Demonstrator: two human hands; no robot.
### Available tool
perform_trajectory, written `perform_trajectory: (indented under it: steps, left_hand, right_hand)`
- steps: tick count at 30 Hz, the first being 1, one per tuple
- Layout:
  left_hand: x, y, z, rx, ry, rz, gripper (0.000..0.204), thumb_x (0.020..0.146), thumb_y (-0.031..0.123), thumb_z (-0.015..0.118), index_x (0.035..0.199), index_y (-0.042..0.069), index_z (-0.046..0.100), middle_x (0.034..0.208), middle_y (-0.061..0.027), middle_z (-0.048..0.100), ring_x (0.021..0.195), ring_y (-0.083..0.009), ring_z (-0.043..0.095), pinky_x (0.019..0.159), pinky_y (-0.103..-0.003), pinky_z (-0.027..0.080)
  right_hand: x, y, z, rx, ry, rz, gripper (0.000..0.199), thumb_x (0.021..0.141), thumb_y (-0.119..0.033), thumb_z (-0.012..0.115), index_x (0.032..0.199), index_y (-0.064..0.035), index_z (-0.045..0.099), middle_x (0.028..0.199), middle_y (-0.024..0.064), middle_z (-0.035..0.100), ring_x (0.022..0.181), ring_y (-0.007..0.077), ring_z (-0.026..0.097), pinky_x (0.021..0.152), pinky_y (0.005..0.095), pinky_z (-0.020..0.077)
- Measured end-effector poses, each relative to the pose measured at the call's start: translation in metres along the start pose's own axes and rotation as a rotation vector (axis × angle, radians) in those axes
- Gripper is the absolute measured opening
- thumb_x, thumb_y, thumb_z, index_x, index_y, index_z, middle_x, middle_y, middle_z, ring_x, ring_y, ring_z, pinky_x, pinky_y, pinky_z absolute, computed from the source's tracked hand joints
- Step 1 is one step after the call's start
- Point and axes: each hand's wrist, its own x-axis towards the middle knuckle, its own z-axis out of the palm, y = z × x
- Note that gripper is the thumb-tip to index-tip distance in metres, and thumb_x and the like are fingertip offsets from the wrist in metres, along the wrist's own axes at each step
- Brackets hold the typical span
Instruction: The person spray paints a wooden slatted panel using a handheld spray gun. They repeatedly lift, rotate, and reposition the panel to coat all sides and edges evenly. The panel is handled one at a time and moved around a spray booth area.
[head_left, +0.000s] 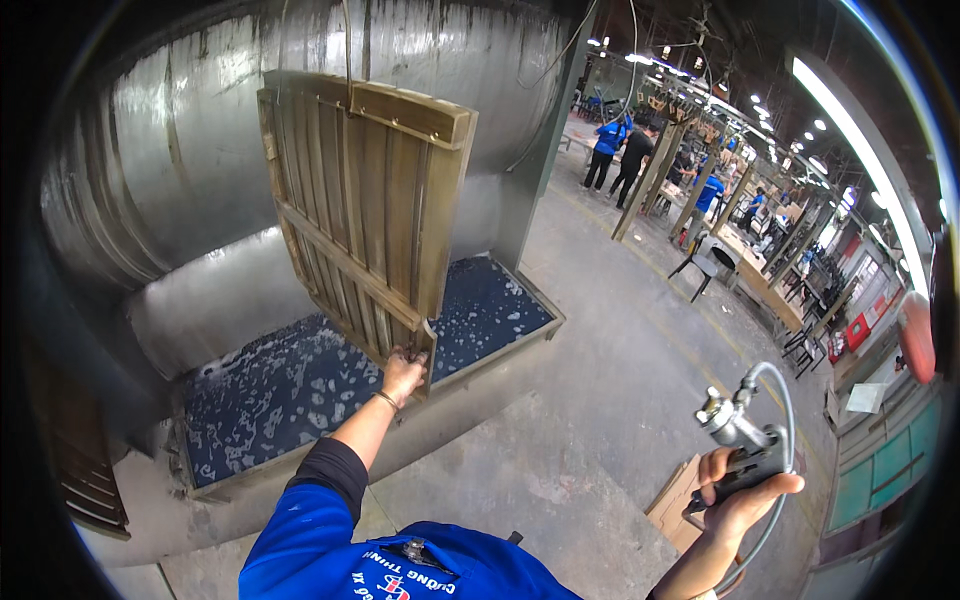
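A slatted wooden panel [370,200] with brown slats and crosspieces hangs from a wire hook at its top edge, tilted in the picture. My left hand [404,375] grips the panel's lower corner, fingers wrapped round its edge. Off to the right, well apart from the panel, my right hand [742,500] is closed round the handle of a spray gun [740,440]. The gun has a metal head and a dark grip. A grey hose [790,420] loops from it down past my wrist.
Under the panel lies a trough [470,372] of dark blue liquid with pale foam, backed by a shiny metal wall [220,130]. Another slatted wooden piece [85,450] stands at the left. Brown sheets [675,505] lie by my right arm. People [607,150] and benches are farther back.
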Motion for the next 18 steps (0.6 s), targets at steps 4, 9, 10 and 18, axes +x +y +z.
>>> perform_trajectory:
  steps: [4,9,10,18]
  left_hand:
    - [0.021,-0.001,0.012,-0.137,0.016,-0.004,0.056,0.098,0.019,0.064,0.143,0.006,0.033,0.124,-0.0125,0.059,0.099,-0.0237,0.065,0.077,-0.042,0.059]
    - [0.063,-0.005,0.041,0.002,0.197,0.214,0.051,0.090,0.020,0.073,0.125,-0.004,0.045,0.104,-0.0145,0.067,0.096,-0.0235,0.067,0.082,-0.036,0.052]
    - [0.073,-0.003,0.051,0.081,0.215,0.206,0.054,0.090,0.020,0.073,0.127,-0.005,0.044,0.106,-0.0155,0.068,0.098,-0.0248,0.067,0.086,-0.036,0.051]
    - [0.131,0.025,0.076,0.027,-0.259,0.186,0.040,0.096,0.021,0.064,0.122,-0.008,0.056,0.108,-0.0167,0.072,0.098,-0.0283,0.071,0.089,-0.039,0.057]
  right_hand:
    - [0.006,-0.018,0.018,0.073,0.026,-0.125,0.106,0.074,-0.095,0.036,0.121,-0.0023,0.053,0.058,0.0102,0.051,0.040,0.0169,0.040,0.038,0.0273,0.0345]
    - [-0.005,-0.005,0.030,0.105,0.118,-0.141,0.110,0.073,-0.096,0.036,0.122,0.0004,0.054,0.059,0.0086,0.052,0.039,0.0150,0.039,0.035,0.0261,0.0329]
    - [-0.008,0.002,0.027,-0.024,0.130,-0.081,0.107,0.073,-0.096,0.036,0.116,0.0007,0.054,0.057,0.0079,0.052,0.039,0.0146,0.042,0.034,0.0261,0.0315]
    - [-0.027,0.098,-0.002,-0.645,0.216,0.263,0.041,0.107,-0.054,0.032,0.106,-0.0125,0.033,0.065,0.0093,0.059,0.041,0.0127,0.050,0.036,0.0259,0.0395]
